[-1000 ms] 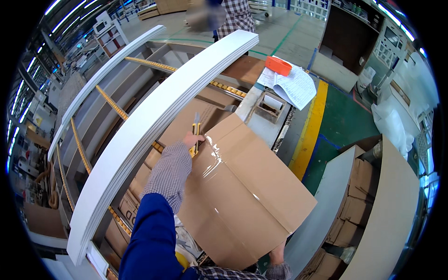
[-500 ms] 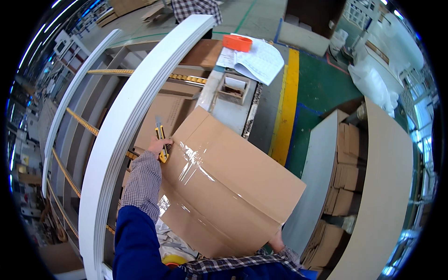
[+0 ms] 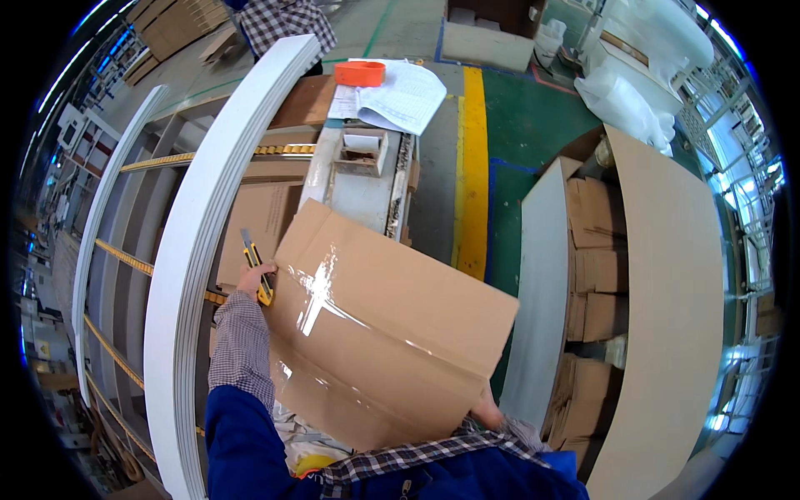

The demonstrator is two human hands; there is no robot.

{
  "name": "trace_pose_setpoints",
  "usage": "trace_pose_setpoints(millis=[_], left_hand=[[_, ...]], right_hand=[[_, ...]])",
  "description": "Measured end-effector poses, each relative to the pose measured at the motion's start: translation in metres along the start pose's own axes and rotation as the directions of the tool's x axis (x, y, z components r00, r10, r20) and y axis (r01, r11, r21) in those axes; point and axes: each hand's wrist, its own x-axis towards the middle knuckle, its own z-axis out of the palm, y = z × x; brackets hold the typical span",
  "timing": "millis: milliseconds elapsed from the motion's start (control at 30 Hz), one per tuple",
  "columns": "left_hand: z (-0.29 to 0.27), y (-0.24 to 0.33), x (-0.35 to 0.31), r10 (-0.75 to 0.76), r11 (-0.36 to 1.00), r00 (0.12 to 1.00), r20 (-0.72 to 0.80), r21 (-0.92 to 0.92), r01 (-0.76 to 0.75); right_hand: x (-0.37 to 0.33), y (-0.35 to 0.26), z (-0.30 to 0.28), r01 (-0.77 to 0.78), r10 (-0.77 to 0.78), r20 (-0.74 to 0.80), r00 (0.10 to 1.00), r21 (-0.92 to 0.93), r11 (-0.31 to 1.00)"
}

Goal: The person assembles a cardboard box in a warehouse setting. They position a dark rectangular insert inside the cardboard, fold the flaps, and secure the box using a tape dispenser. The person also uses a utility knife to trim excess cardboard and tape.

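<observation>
A flattened brown cardboard box is tilted in front of me, with glossy clear tape across its creases. My left hand is at its left edge and grips a yellow-and-black utility knife whose blade end points away from me. At the near right edge my right hand holds the box, its fingers partly hidden underneath. Another brown cardboard piece lies beyond the knife.
Left stands a rack with white rails and yellow roller strips. Ahead, a bench carries papers, an orange tape roll and a small open box. Right, a shelf unit holds folded cardboard. Another person stands far off.
The surroundings have shifted leftward in view as my head turned. Both hands keep their hold on the box and knife, and the glare on the tape has changed.
</observation>
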Motion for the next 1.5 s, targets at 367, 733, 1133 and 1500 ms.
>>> trace_pose_setpoints(millis=[367, 733, 1133, 1500], left_hand=[[0.013, 0.065, -0.116, 0.366, 0.929, 0.929, 0.064, -0.079, -0.361], [0.166, -0.063, -0.383, 0.308, 0.947, 0.632, 0.711, -0.29, -0.135], [0.085, -0.115, -0.233, 0.579, 0.076, 0.67, 0.465, 0.787, -0.612], [0.08, -0.112, -0.198, 0.55, -0.017, 0.617, 0.563, 0.746, -0.666]], right_hand=[[0.036, 0.009, 0.008, -0.368, 0.387, -0.067, 0.92, 0.198, 0.908], [-0.117, -0.092, 0.062, 0.048, 0.014, 0.337, 0.941, -0.173, 0.984], [-0.21, -0.028, -0.037, -0.353, 0.352, 0.03, 0.936, 0.062, 0.934], [-0.169, 0.037, -0.072, -0.19, 0.142, 0.527, 0.838, 0.039, 0.981]])
